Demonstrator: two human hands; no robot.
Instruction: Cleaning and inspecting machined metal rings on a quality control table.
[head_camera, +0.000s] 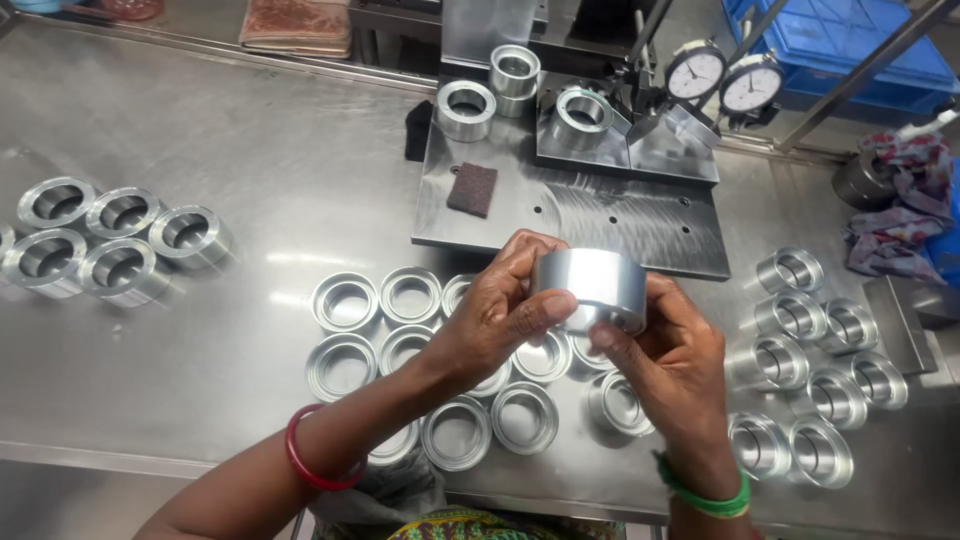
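head view: both hands (590, 325) clamped on metal ring (592, 283), above table (270, 190).

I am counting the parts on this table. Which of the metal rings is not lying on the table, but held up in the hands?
The metal ring gripped between the left hand and right hand, above the middle group; all others rest on the steel table or gauge fixture.

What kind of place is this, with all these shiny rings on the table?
Probably a machining workshop's inspection bench. Both hands hold one metal ring over a steel table covered in batches of similar rings, and two dial gauges stand on a measuring fixture behind.
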